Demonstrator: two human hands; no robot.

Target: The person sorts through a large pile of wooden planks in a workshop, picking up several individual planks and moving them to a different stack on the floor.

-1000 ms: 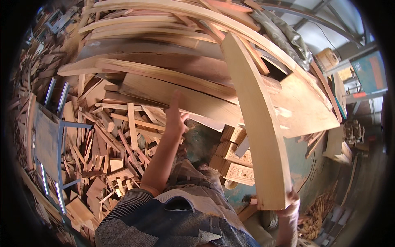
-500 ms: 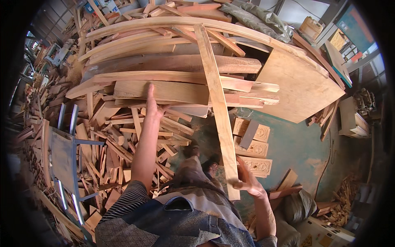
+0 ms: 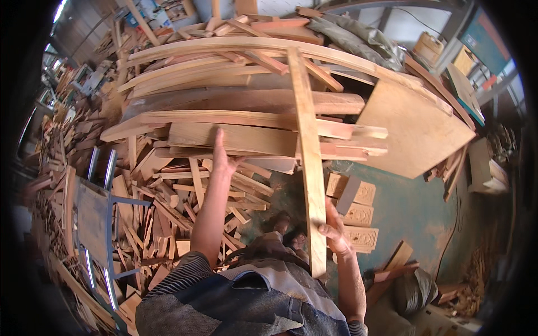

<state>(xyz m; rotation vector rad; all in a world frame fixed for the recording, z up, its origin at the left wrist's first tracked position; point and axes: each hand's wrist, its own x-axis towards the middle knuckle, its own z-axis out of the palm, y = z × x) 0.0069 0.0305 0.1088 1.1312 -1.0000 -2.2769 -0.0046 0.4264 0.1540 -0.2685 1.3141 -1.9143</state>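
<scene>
A long pale wooden plank (image 3: 308, 157) runs from near my body up across the stacked lumber, its far end resting over the stack. My right hand (image 3: 338, 232) holds it near its lower end, with the thumb on its face and the fingers along its right side. My left hand (image 3: 224, 157) grips a shorter, wide wooden board (image 3: 255, 139) at the stack's near side. The left thumb lies up across the board's face; the fingers are mostly hidden beneath it. The board's right end meets the plank's left edge.
Offcuts (image 3: 151, 224) cover the floor at left, around a blue metal frame (image 3: 95, 224). Carved wooden panels (image 3: 358, 238) lie on the green floor, a dark grey block (image 3: 348, 195) across them. A plywood sheet (image 3: 414, 129) sits at right, a grey tarp (image 3: 358, 39) behind.
My right hand has moved up the plank, away from its near end. The plank stands more upright in view. The whole view has shifted slightly; my left hand keeps its grip.
</scene>
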